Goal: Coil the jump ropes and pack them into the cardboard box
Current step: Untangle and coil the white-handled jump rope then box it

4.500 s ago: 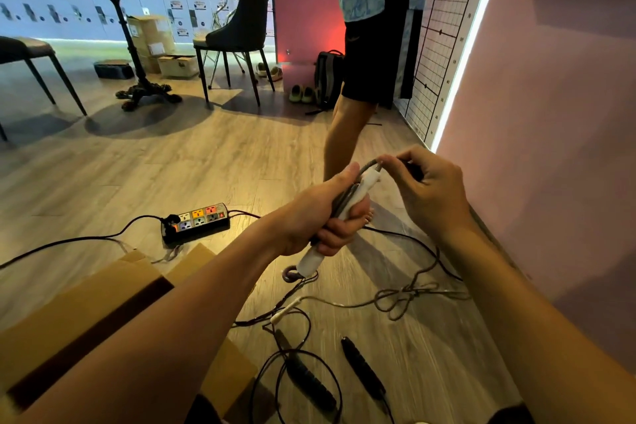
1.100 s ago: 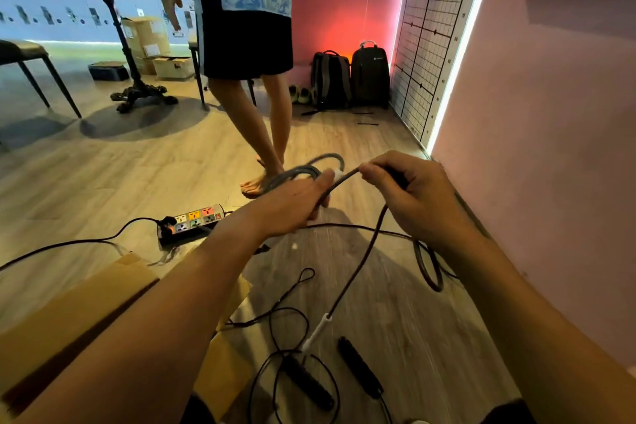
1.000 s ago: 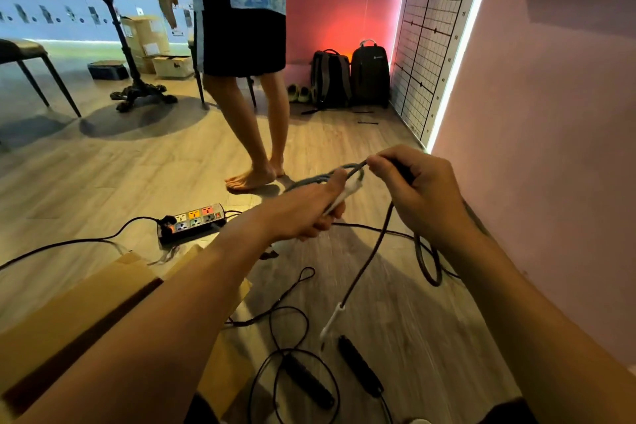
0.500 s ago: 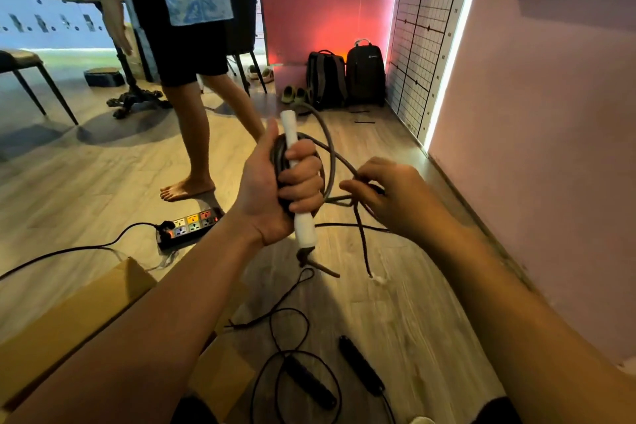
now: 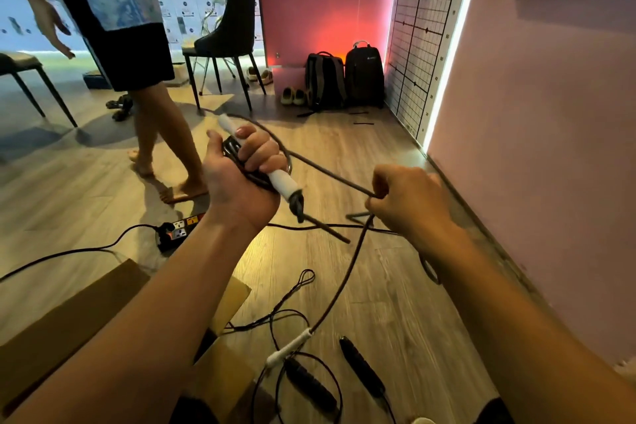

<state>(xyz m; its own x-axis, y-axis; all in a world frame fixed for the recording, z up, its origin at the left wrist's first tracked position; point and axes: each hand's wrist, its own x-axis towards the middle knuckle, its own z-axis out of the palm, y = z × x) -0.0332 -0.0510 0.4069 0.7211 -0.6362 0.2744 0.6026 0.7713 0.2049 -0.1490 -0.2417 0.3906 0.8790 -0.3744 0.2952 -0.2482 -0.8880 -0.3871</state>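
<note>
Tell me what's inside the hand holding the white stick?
The left hand grips a white handle and dark rope loops bundled against it. How many loops cannot be seen: the fingers and palm cover them.

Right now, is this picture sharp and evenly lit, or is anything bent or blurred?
Head view: the wide lens slants the light strip and wall edges; the strip glares white; a red glow sits above the backpacks; the lower white handle looks motion-smeared.

the floor (image 5: pixel 378 155) is pale wood-grain planking with a soft sheen. at 8 o'clock the box (image 5: pixel 69 313) is matt brown cardboard. the white handle (image 5: pixel 282 184) looks smooth plastic; its rope (image 5: pixel 330 175) dull grey.
</note>
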